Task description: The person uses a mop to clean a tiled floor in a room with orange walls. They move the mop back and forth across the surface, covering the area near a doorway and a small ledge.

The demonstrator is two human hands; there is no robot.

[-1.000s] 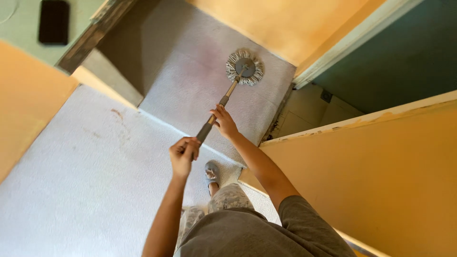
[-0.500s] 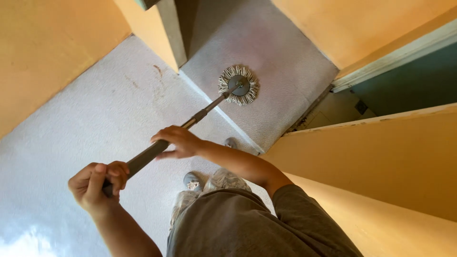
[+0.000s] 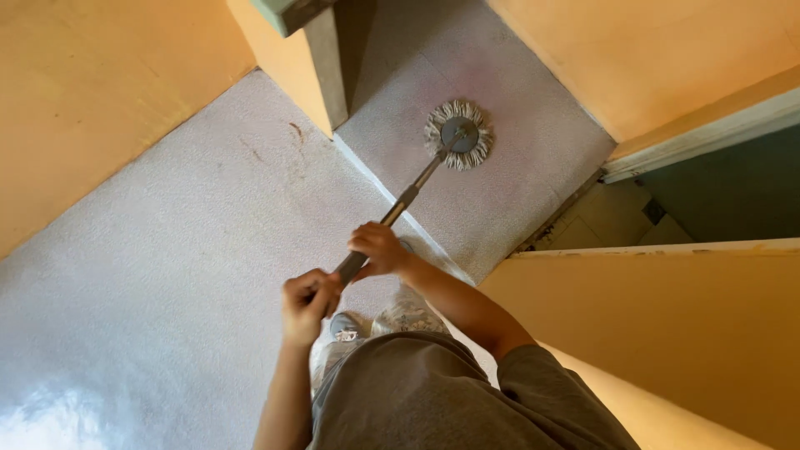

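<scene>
Speckled floor (image 3: 167, 275) — round mop head (image 3: 458, 135), perhaps damp.

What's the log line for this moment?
left hand: gripping mop handle | right hand: gripping handle further down | mop head: on floor

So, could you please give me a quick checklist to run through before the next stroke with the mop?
1. Left hand closed round the top of the mop handle: ok.
2. Right hand gripping the handle lower down: ok.
3. Mop head flat on the grey floor: ok.
4. Mop head apart from the orange wall: ok.
5. Brown marks by the wall corner gone: not ok.
6. Floor wet or dry: cannot tell.
</scene>
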